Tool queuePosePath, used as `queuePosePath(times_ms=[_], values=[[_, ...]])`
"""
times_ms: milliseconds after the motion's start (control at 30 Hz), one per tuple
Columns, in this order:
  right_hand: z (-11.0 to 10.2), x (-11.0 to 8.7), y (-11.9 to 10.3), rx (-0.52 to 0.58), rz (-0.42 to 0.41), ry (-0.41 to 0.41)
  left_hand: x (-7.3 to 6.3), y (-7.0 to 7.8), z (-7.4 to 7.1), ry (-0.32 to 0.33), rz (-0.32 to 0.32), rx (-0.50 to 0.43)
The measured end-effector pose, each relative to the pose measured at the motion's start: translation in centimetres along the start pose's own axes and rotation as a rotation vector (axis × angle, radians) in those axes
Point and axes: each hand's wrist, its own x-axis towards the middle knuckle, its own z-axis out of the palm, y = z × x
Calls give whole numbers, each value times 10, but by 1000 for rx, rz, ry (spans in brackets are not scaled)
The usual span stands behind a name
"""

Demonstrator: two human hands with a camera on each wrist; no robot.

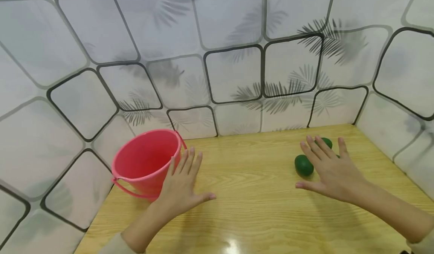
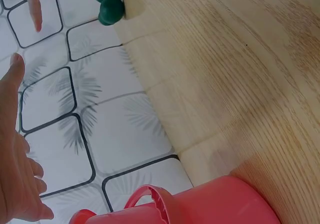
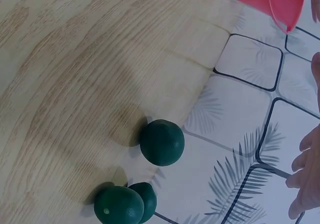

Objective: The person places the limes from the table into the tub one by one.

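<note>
Patterned backdrop (image 1: 234,77) behind wooden table (image 1: 244,193). Left of frame, pink bucket (image 1: 152,184) on table. Left hand (image 1: 179,188), lower left, overlapping bucket's right side, fingers spread. Right of frame, three round green objects (image 1: 304,165) on table, partly behind right hand (image 1: 333,175), fingers spread.

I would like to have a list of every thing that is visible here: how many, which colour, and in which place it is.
Table: one, light wood colour, below everything
Patterned backdrop: count unclear, whitish with dark outlines and grey leaf prints, behind the table and along both sides
Bucket: one, pinkish red, upright on the left part of the table
Bucket handle: one, pinkish red, lowered against the bucket
Round objects: three, dark green, on the right part of the table
Left hand: one, bare, partly in front of the bucket in the head view
Right hand: one, bare, partly covering the round objects there
Sleeves: two, beige, lower corners
</note>
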Motion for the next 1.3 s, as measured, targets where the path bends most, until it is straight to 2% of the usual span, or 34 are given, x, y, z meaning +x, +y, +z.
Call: queuePosePath(times_ms=[367,600,733,1100,1300], values=[[0,8,-6,-26,-21,-7,-2,-2,-5,11,-47,34],[5,14,-8,-16,-66,65,-6,-5,-8,1,-83,40],[5,18,-9,-21,-92,100,-7,-7,-11,-24,-111,25],[4,33,-16,-15,-102,72,-12,-14,-18,-14,-135,16],[4,42,-21,2,-91,29,-12,-17,-21,-28,-158,-6]])
